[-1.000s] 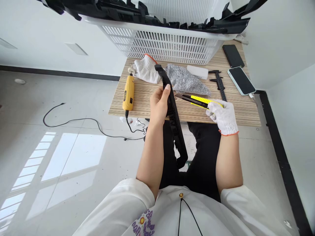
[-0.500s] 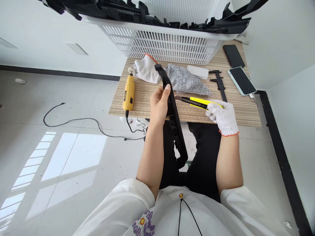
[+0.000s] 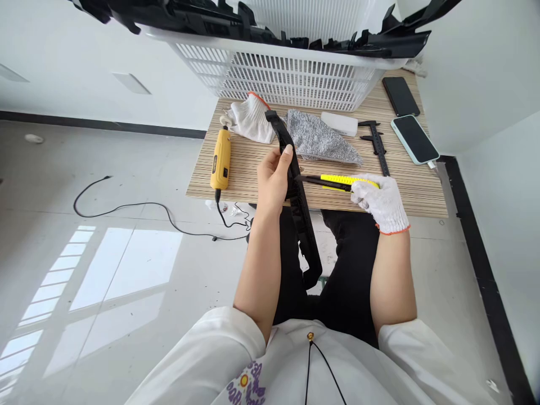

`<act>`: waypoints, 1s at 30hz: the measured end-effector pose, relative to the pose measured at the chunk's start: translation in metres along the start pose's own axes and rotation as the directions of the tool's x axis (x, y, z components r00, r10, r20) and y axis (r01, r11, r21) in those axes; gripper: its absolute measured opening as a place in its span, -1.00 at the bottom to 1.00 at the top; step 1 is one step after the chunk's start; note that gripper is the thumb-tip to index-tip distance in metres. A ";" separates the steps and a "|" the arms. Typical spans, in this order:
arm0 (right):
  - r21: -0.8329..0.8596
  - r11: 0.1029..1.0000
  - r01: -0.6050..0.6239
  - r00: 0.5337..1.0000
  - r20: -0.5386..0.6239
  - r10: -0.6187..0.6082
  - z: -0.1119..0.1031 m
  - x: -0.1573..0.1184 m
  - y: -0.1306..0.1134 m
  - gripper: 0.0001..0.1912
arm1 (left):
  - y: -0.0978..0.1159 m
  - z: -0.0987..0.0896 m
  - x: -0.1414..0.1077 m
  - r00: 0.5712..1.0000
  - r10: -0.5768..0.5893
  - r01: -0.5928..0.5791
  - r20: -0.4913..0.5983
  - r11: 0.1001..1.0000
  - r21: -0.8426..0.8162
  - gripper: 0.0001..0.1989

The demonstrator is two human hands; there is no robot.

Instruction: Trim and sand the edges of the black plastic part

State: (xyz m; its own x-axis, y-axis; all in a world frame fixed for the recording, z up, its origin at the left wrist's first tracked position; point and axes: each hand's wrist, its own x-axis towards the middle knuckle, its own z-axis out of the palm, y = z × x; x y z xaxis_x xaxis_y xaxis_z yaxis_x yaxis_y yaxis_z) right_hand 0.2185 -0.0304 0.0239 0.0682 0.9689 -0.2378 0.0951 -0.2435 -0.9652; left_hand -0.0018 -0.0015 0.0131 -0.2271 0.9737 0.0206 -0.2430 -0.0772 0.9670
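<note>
Thumb and fingers of the left hand are pinching a long black plastic strip along its upper half, closed firmly on it; the hand is bare, and its fingertips behind the strip are hidden. The right hand, wearing a white work glove, is gripping a yellow and black utility knife by the handle, fingers curled in around it. The strip is slanting across the near edge of the table: its upper end is reaching up near the grey cloth, and its lower end is hanging over the lap. The blade is pointing across at the strip's right edge, below the thumb; whether its tip is touching, I cannot tell.

For working a blade along this edge, light, short strokes at a shallow angle are probably serving better than force, since hard pressure could be gouging the plastic or making the tip skip. The thumb is sitting close and unprotected, so stroking away from it would be safer. With the lower end seemingly hanging unsupported, a steady pinch is mattering too: the strip could be twisting under the knife.
</note>
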 end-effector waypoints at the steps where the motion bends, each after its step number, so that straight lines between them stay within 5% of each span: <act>1: 0.017 1.000 0.011 0.999 -0.036 -0.010 0.000 0.000 0.000 -0.79 | 0.000 0.000 0.000 1.000 0.000 0.000 -0.002 1.000 0.001 -0.71; 7: -0.015 1.000 -0.022 0.999 0.039 0.023 0.000 -0.001 -0.001 -0.79 | -0.001 0.000 0.000 1.000 0.009 -0.009 0.000 1.000 0.010 -0.71; 11: 0.023 1.000 0.011 0.997 -0.076 -0.009 0.000 0.000 -0.001 -0.79 | -0.001 -0.001 0.000 1.000 0.006 -0.005 -0.006 1.000 0.016 -0.70; 15: -0.004 1.000 -0.003 1.000 0.005 0.003 0.000 0.000 -0.001 -0.80 | -0.001 -0.001 0.000 1.000 0.005 -0.005 0.003 1.000 0.009 -0.70; 19: 0.022 1.000 0.018 0.998 -0.064 -0.016 0.001 0.000 -0.001 -0.79 | -0.001 0.000 0.000 1.000 0.010 -0.010 -0.009 1.000 0.021 -0.68; 30: -0.001 1.000 -0.028 1.000 -0.009 0.028 0.001 0.000 -0.001 -0.81 | -0.001 0.000 0.000 1.000 0.012 -0.012 0.007 1.000 0.005 -0.63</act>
State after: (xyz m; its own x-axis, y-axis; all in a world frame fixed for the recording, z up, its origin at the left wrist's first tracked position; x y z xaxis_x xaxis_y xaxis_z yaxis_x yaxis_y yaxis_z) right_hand 0.2177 -0.0304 0.0248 0.0792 0.9614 -0.2634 0.0939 -0.2703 -0.9582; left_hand -0.0016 -0.0017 0.0123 -0.2233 0.9742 0.0340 -0.2359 -0.0878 0.9678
